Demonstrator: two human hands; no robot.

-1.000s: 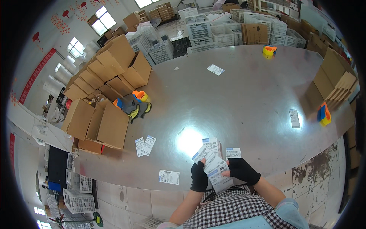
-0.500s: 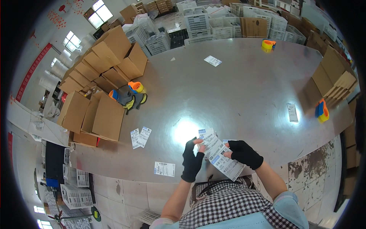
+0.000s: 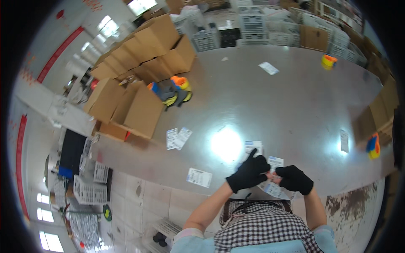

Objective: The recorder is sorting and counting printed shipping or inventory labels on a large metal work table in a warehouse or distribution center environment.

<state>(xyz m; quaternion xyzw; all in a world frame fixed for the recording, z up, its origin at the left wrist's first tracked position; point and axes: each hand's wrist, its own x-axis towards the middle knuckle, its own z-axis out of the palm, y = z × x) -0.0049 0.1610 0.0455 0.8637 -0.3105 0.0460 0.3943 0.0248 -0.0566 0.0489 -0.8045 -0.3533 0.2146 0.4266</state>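
Note:
My left hand (image 3: 249, 173), in a black fingerless glove, is closed with its fingertips pinching at a strip of white shipping labels (image 3: 274, 192). My right hand (image 3: 296, 179), gloved the same way, meets it from the right and grips the same labels. Both hands are close together just over the table's near edge. Right behind the left hand lies a white label (image 3: 253, 146) on the table, and another label (image 3: 275, 161) shows between the hands. The fingers are slightly blurred and partly hide the held labels.
On the grey metal table (image 3: 295, 109) lie more labels: a pair (image 3: 177, 138) at left, one (image 3: 199, 177) nearer, others farther off. Cardboard boxes (image 3: 145, 109) stand at the left, with grey-yellow gloves (image 3: 177, 99) and tape dispensers (image 3: 181, 82) beside them. More boxes (image 3: 386, 103) stand right.
The view has swung, so the table and boxes appear farther right. My left hand has come across to my right hand, and their fingers now meet over the labels, which are more covered.

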